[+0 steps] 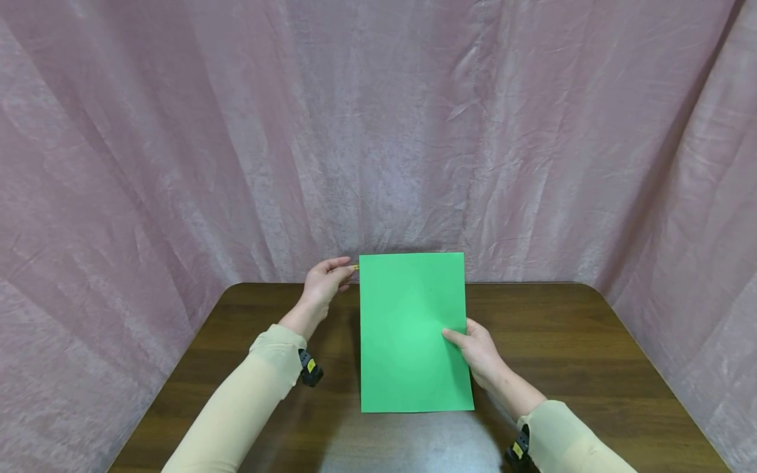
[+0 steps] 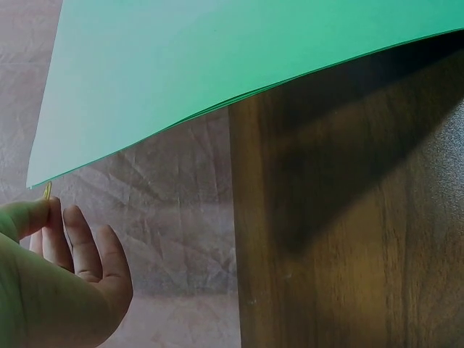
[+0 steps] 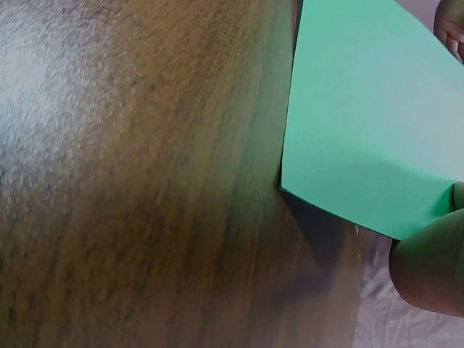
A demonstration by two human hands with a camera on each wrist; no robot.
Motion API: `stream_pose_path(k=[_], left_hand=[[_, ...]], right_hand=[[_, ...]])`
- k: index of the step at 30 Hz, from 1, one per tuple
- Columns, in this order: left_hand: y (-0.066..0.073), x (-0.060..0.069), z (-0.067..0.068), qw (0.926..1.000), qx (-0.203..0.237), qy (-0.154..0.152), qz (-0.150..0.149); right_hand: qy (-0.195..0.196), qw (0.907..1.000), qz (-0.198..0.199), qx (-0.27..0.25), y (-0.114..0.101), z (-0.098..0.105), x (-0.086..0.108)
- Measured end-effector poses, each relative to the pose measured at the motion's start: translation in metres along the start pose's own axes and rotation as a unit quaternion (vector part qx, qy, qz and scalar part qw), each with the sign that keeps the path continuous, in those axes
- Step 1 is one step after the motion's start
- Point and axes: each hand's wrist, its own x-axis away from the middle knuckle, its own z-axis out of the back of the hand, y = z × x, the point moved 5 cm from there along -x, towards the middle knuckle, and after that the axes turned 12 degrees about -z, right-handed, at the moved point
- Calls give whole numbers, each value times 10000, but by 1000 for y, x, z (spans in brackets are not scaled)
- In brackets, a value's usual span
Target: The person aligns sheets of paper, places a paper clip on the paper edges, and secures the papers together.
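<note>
A small stack of green paper sheets [image 1: 411, 341] is held up above the table, its layered edges showing in the left wrist view. My right hand [image 1: 481, 351] grips the stack at its right edge, thumb on the front face and the other fingers behind, mostly hidden. Beside the upper left edge, my left hand [image 1: 324, 282] pinches a small yellow paper clip [image 2: 47, 191] between thumb and forefinger. The clip's tip is at the paper's corner; I cannot tell whether it has slid over the edge. The left hand's other fingers are loosely bent.
Below the paper lies a dark brown wooden table [image 1: 550, 341] with rounded far corners and a glossy patch of light near the front. Pink curtains [image 1: 378, 131] hang behind it and along both sides. Each wrist wears a black strapped device.
</note>
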Motion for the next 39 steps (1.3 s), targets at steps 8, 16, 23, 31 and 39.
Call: stream_pose_path(k=[8, 16, 23, 31, 39], left_hand=[[-2, 0, 0, 10000, 41, -43, -38], [-2, 1, -1, 9999, -10, -106, -42], [0, 2, -2, 9999, -34, -105, -122], [-1, 1, -3, 9995, -101, -103, -274], [2, 3, -3, 9994, -64, -123, -308]], right_hand=[[44, 10000, -48, 9, 0, -1, 0], [47, 10000, -57, 36, 1, -1, 0], [69, 9999, -66, 91, 0, 0, 0], [89, 9999, -64, 97, 2, -1, -1], [36, 10000, -27, 65, 3, -1, 1]])
